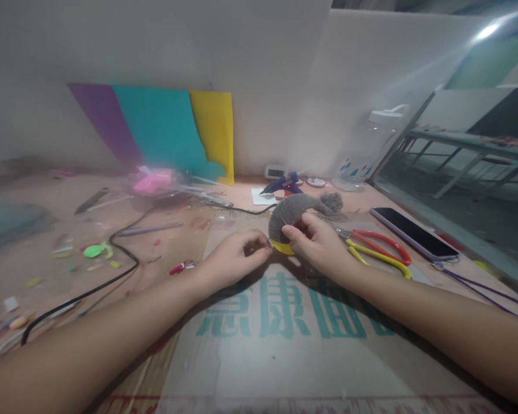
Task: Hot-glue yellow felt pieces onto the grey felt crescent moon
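Observation:
A curved yellow piece, ring- or crescent-shaped, is wound over most of its visible length with grey yarn. My right hand grips its wrapped part between thumb and fingers, above the white sheet. My left hand is closed in a pinch at the bare yellow end; whatever lies between those fingertips is too small to make out. A loose bundle of grey yarn trails behind my right hand. Scissors with red and yellow handles lie just right of that hand.
A blue glue gun rests behind the yarn, its black cord running left. A phone and plastic bottle are at right. Pink material, a craft knife and scraps lie left. Coloured sheets lean against the partition.

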Motion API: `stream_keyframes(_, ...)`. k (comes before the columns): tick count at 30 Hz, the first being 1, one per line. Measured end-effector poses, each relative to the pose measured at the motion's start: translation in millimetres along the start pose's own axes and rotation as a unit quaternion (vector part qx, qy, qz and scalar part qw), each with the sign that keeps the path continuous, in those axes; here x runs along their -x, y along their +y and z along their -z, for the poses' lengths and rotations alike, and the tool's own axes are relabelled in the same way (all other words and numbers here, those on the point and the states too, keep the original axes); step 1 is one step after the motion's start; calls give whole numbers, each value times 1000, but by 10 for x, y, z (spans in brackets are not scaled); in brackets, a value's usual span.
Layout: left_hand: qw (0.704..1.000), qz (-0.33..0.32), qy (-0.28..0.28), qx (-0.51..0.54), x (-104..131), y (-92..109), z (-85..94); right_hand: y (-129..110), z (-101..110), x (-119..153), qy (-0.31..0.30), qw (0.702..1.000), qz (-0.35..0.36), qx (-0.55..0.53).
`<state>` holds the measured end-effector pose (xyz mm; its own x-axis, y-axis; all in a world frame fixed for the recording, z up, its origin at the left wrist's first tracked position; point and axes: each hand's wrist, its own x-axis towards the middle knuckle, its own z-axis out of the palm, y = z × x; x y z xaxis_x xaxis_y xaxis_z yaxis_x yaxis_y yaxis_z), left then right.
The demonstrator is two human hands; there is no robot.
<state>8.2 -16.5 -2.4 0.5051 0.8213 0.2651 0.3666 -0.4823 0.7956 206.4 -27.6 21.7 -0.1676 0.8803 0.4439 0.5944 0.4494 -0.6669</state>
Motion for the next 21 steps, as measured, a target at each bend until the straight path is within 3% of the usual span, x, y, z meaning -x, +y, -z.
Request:
stream_keyframes(4,992,44,33,116,0,14,1,77,-4,-7,10,1000,-11,2)
stream_keyframes(7,967,73,52,237,-17,46,33,129,-6,-13,17,1000,-23,-8)
stream_keyframes(10,950,109,50,290,-45,60,61,143,-5,-12,15,1000,-20,-6)
stream_keyframes(21,989,50,-48,130,-7,84,21,81,-31,33,39,999,-6,20)
